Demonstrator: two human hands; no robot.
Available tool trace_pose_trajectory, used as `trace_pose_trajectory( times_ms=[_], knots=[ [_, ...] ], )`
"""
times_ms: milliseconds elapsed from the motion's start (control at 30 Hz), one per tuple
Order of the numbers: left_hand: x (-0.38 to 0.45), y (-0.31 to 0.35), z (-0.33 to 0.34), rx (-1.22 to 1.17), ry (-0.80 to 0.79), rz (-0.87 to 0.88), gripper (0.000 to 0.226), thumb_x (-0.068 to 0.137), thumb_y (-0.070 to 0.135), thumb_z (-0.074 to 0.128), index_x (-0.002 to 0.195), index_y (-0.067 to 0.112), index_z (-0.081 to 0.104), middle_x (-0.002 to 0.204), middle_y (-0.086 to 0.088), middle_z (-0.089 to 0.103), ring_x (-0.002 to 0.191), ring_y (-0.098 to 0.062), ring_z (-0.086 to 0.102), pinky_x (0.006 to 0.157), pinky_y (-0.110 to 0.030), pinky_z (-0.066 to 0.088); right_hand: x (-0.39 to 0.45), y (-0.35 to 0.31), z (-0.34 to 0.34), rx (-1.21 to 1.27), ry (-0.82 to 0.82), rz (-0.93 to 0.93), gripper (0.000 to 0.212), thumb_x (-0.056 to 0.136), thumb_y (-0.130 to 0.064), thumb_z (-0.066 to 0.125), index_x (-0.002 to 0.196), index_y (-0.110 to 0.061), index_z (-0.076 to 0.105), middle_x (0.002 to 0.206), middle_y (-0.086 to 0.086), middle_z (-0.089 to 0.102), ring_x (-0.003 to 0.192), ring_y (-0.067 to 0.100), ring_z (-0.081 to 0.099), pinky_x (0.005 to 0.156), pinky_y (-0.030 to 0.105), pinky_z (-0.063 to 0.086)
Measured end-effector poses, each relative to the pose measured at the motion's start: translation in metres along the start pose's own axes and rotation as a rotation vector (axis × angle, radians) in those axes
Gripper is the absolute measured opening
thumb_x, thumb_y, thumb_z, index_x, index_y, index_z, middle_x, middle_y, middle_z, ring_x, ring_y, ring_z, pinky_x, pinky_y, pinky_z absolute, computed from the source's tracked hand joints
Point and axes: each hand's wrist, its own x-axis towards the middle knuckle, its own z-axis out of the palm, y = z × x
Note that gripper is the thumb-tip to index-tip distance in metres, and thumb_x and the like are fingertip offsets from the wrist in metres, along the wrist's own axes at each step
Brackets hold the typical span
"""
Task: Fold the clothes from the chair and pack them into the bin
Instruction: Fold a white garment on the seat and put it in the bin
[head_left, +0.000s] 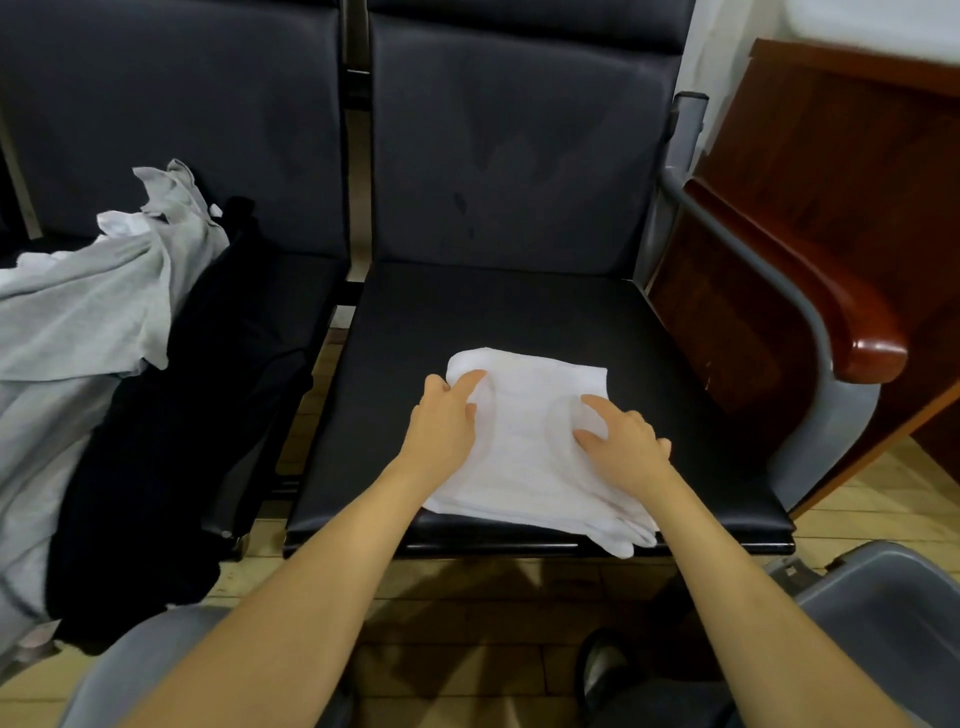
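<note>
A row of dark padded seats runs in front of me, with a wooden desk (831, 171) to the right and pale floorboards below. On the right seat (519, 312) lies a white garment (530, 467), already folded down to a rough rectangle, its near corner hanging over the front edge. My left hand (441, 421) rests on its left side, fingers nearly straight, fingertips at the far left corner; my right hand (623, 436) presses flat on the right side, fingers spread. Neither grips anything. I judge I'm smoothing this piece before a last fold. Next I'd need to pinch one end, bring it over, then carry it to the grey bin (883, 597) at my lower right. A heap of grey, white and black clothes (104, 338) waits on the left seat.
</note>
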Motion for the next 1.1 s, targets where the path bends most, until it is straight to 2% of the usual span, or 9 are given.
trace_pose_trajectory(
  times_ms=[167, 267, 333, 367, 433, 667, 800, 1000, 1100],
  knots=[
    [-0.001, 0.003, -0.005, -0.108, 0.051, 0.057, 0.04, 0.099, 0.015, 0.043, 0.139, 0.024, 0.044, 0.101, -0.002, 0.037, 0.075, -0.021, 0.048, 0.075, -0.03, 0.049, -0.002, -0.007, -0.001, 0.014, 0.048, -0.091, 0.043, 0.098, -0.026, 0.044, 0.139, -0.039, 0.038, 0.124, 0.003, 0.056, 0.112, 0.023, 0.05, 0.097, 0.034, 0.022],
    [-0.001, 0.007, -0.013, -0.178, 0.096, 0.066, 0.039, 0.099, 0.017, 0.045, 0.138, 0.023, 0.047, 0.103, 0.003, 0.039, 0.076, -0.012, 0.047, 0.072, -0.019, 0.044, -0.009, -0.01, 0.0, 0.162, 0.114, -0.115, 0.04, 0.098, -0.018, 0.047, 0.134, -0.034, 0.048, 0.117, 0.001, 0.05, 0.106, 0.022, 0.051, 0.103, 0.032, 0.029],
    [-0.002, 0.012, -0.019, -0.216, 0.101, 0.089, 0.039, 0.099, 0.018, 0.046, 0.137, 0.021, 0.047, 0.105, 0.005, 0.039, 0.076, -0.006, 0.045, 0.068, -0.007, 0.037, -0.015, -0.008, -0.003, 0.23, 0.167, -0.147, 0.036, 0.099, -0.017, 0.047, 0.132, -0.032, 0.052, 0.106, -0.003, 0.045, 0.09, 0.012, 0.05, 0.087, 0.021, 0.042],
    [-0.003, 0.014, -0.022, -0.235, 0.1, 0.102, 0.038, 0.099, 0.018, 0.046, 0.137, 0.02, 0.048, 0.106, 0.006, 0.038, 0.077, -0.005, 0.044, 0.067, -0.005, 0.035, -0.019, -0.008, -0.005, 0.242, 0.194, -0.166, 0.035, 0.099, -0.017, 0.046, 0.131, -0.03, 0.053, 0.102, -0.004, 0.043, 0.082, 0.008, 0.048, 0.075, 0.013, 0.039],
    [-0.007, 0.02, -0.028, -0.26, 0.104, 0.132, 0.038, 0.099, 0.018, 0.047, 0.136, 0.019, 0.048, 0.107, 0.007, 0.038, 0.08, -0.003, 0.044, 0.067, -0.001, 0.034, -0.029, -0.006, -0.011, 0.241, 0.245, -0.204, 0.034, 0.099, -0.018, 0.045, 0.131, -0.027, 0.054, 0.101, -0.003, 0.041, 0.077, 0.004, 0.044, 0.065, 0.008, 0.033],
    [-0.018, 0.061, -0.059, -0.275, 0.143, 0.285, 0.038, 0.099, 0.018, 0.047, 0.137, 0.016, 0.048, 0.105, 0.005, 0.039, 0.078, -0.001, 0.044, 0.07, 0.005, 0.032, -0.064, -0.006, -0.066, 0.265, 0.434, -0.265, 0.036, 0.1, -0.013, 0.043, 0.134, -0.017, 0.052, 0.104, 0.0, 0.037, 0.079, 0.005, 0.039, 0.07, 0.012, 0.03],
    [-0.019, 0.104, -0.077, -0.283, 0.168, 0.378, 0.036, 0.099, 0.015, 0.045, 0.135, 0.016, 0.051, 0.104, 0.005, 0.04, 0.077, -0.001, 0.043, 0.071, 0.006, 0.03, -0.087, 0.006, -0.11, 0.334, 0.54, -0.299, 0.038, 0.098, -0.005, 0.045, 0.135, -0.009, 0.05, 0.104, 0.004, 0.038, 0.088, 0.012, 0.039, 0.072, 0.002, 0.03],
    [-0.026, 0.177, -0.073, -0.328, 0.123, 0.492, 0.036, 0.1, 0.009, 0.039, 0.134, 0.013, 0.052, 0.11, 0.002, 0.044, 0.09, -0.006, 0.043, 0.074, 0.004, 0.029, -0.131, 0.058, -0.153, 0.364, 0.639, -0.224, 0.045, 0.099, -0.007, 0.043, 0.143, -0.014, 0.039, 0.114, -0.005, 0.036, 0.088, 0.005, 0.04, 0.074, -0.004, 0.031],
    [-0.031, 0.215, -0.05, -0.347, 0.045, 0.56, 0.038, 0.101, 0.009, 0.036, 0.137, 0.012, 0.049, 0.126, -0.004, 0.045, 0.106, -0.011, 0.046, 0.086, -0.006, 0.03, -0.147, 0.098, -0.161, 0.376, 0.665, -0.17, 0.048, 0.099, -0.006, 0.043, 0.145, -0.015, 0.036, 0.117, -0.008, 0.033, 0.097, 0.002, 0.036, 0.081, 0.003, 0.029]
  ],
)
